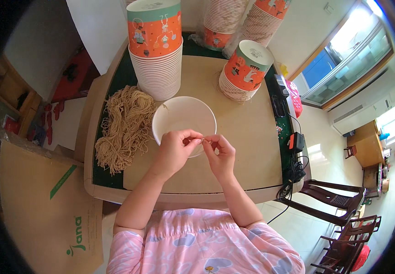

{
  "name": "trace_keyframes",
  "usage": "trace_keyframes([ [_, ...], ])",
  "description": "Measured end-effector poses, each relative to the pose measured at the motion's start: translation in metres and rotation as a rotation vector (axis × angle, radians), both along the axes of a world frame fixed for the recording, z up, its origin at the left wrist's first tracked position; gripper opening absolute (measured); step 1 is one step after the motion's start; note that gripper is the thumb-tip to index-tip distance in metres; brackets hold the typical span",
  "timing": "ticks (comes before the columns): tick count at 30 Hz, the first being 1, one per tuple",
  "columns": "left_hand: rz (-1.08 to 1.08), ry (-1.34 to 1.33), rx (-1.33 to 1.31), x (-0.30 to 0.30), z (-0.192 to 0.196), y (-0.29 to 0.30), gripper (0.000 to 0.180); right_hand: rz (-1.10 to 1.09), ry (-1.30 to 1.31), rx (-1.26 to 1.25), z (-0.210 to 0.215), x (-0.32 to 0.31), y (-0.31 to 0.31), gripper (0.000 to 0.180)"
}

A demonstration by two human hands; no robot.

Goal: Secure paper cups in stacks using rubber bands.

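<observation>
Board [247, 160] and yarn [123, 128] on table [193, 200]

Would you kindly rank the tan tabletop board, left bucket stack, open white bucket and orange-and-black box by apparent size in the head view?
Tan tabletop board
Left bucket stack
Open white bucket
Orange-and-black box

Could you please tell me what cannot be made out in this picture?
Head view: what the left hand and right hand pinch; too small, and covered by their fingers.
Head view: part of the bowl's near side; hidden behind the hands.
Head view: the upper ends of the rear cup stacks; cut off by the top edge.
</observation>
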State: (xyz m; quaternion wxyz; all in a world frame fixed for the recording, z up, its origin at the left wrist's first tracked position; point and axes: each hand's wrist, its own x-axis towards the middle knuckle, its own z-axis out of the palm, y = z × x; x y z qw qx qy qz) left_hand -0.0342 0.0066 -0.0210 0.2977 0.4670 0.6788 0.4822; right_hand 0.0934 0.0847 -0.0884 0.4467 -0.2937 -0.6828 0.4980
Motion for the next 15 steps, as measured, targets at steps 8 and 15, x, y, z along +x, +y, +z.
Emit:
trace_keyframes([
  [8, 0.098, 0.024, 0.038, 0.003, -0.003, -0.001, 0.008, 0.041, -0.094, -0.033, 0.018, 0.003, -0.005, 0.006],
  [15, 0.098, -0.033, 0.07, 0.002, -0.008, 0.001, 0.003, 0.032, -0.173, 0.122, 0.02, 0.003, -0.001, 0.008],
])
